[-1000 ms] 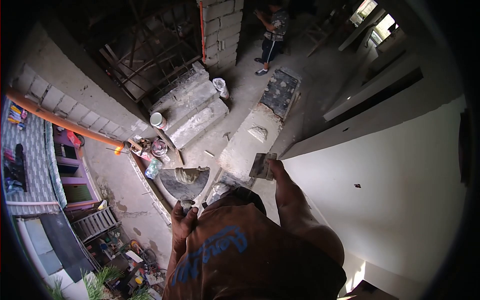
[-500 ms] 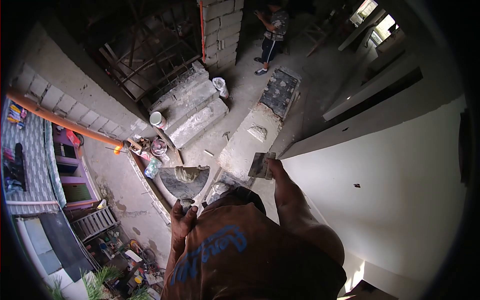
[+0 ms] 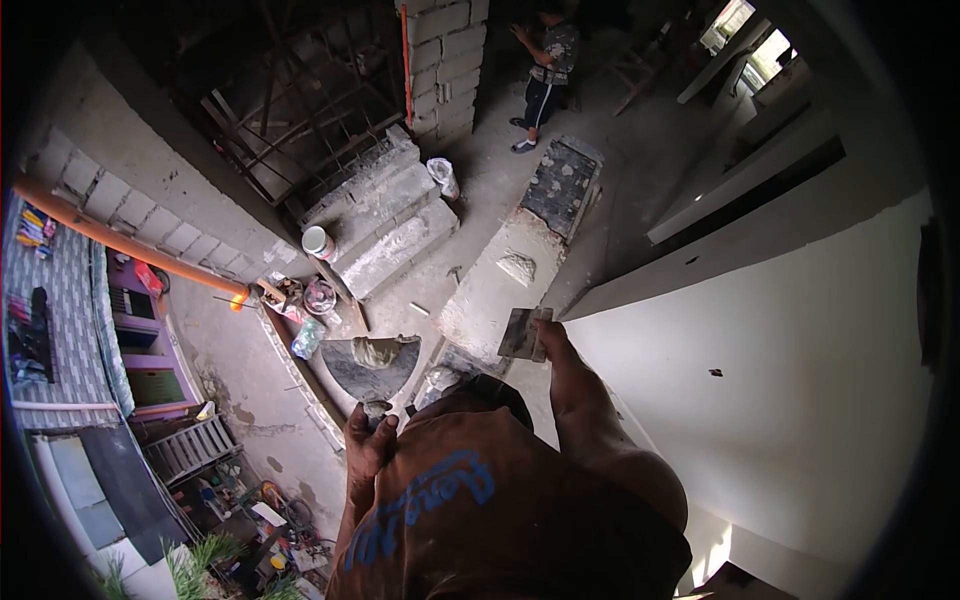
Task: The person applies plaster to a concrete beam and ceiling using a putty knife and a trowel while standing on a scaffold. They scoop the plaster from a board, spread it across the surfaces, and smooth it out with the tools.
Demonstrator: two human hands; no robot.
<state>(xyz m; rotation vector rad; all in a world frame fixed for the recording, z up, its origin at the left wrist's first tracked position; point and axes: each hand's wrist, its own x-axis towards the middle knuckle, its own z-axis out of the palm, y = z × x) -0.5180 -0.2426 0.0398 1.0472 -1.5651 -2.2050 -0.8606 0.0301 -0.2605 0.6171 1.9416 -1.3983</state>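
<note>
My right hand (image 3: 554, 343) is closed on a flat rectangular plastering trowel (image 3: 522, 334), its grey blade pointing left over the pale, coated slab. My left hand (image 3: 371, 441) is held near my chest, its fingers curled round a small greyish thing (image 3: 376, 408) that I cannot make out. Beyond the trowel, a heap of wet mortar (image 3: 517, 266) lies on the long pale slab (image 3: 480, 307). Left of my body, a dark quarter-round mortar board (image 3: 350, 377) lies on the floor with a lump of mortar (image 3: 374, 351) at its upper edge.
Concrete steps (image 3: 400, 242) rise ahead-left, with a white bucket (image 3: 317, 241) and a sack (image 3: 442, 176) beside them. A person (image 3: 545, 75) stands farther back near a block column (image 3: 440, 65). A smooth white wall (image 3: 770, 330) runs close on my right. A purple-red pail (image 3: 319, 296) stands left.
</note>
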